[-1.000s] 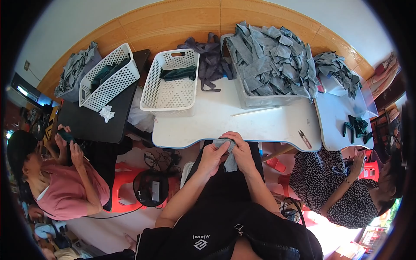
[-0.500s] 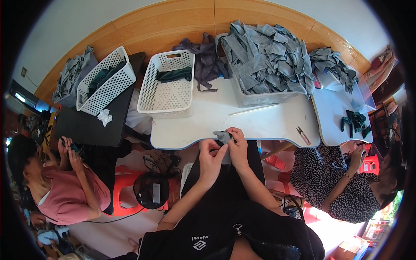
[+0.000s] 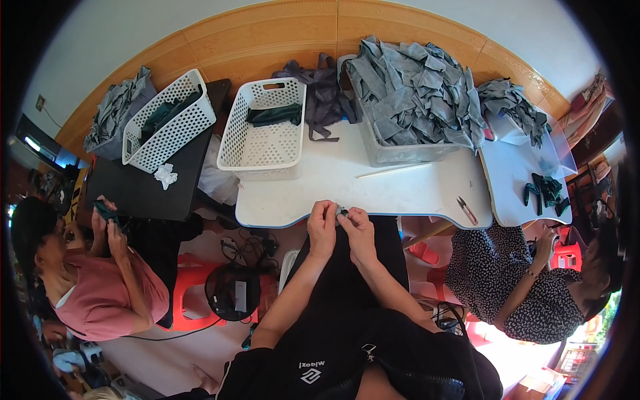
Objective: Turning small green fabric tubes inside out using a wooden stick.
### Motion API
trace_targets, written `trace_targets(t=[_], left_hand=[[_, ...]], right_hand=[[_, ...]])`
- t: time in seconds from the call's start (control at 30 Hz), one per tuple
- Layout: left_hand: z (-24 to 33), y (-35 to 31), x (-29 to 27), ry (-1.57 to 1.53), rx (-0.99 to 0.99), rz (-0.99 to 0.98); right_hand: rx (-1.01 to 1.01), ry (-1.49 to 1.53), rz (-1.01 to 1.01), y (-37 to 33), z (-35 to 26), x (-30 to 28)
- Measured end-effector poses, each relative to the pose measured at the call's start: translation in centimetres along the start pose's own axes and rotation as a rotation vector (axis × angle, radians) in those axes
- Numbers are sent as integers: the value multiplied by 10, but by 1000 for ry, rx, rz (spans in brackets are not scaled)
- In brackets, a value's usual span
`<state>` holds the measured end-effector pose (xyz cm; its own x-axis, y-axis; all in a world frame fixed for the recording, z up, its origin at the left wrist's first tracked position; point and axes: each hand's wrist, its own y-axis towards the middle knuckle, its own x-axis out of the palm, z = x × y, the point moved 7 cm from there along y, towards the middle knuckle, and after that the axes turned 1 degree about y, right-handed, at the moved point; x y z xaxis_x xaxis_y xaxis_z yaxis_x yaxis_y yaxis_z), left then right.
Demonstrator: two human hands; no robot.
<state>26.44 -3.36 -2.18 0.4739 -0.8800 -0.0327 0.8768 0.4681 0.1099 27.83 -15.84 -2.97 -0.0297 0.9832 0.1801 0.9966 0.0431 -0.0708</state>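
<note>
Just in front of the table's near edge, my left hand [image 3: 323, 232] and my right hand [image 3: 361, 235] meet fingertip to fingertip. Between them they pinch a small grey piece of cloth [image 3: 341, 209], mostly covered by the fingers. Its exact shape and any dark part under it cannot be made out. Past my hands lies the white table [image 3: 320, 193]. A slim white stick [image 3: 393, 171] rests on it, and a pair of thread snips [image 3: 467, 211] lies at its right end.
A clear bin [image 3: 400, 155] heaped with grey cloth pieces stands at the back. Left of it are a white perforated basket [image 3: 260, 160] with dark green cloth and purple-grey fabric [image 3: 325, 90]. Co-workers sit at left [image 3: 110, 290] and right [image 3: 533, 293]; a black fan [image 3: 233, 293] stands below.
Both hands have closed in on the grey cloth, which is now more hidden. My left hand has risen slightly, its fingers now at the table edge. The view has shifted a little.
</note>
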Motion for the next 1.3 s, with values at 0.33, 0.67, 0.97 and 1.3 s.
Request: trace_targets(t=[0.33, 0.67, 0.97, 1.3], left_hand=[[10, -22, 7, -406, -135, -547], [38, -5, -42, -258, -82, -220], [57, 2, -50, -521, -117, 48], [47, 20, -124, -410, -44, 105]], right_hand=[[864, 945, -905, -57, -13, 34], [800, 999, -919, -51, -36, 39], [37, 148, -524, -28, -45, 5], [104, 732, -299, 11, -94, -72]])
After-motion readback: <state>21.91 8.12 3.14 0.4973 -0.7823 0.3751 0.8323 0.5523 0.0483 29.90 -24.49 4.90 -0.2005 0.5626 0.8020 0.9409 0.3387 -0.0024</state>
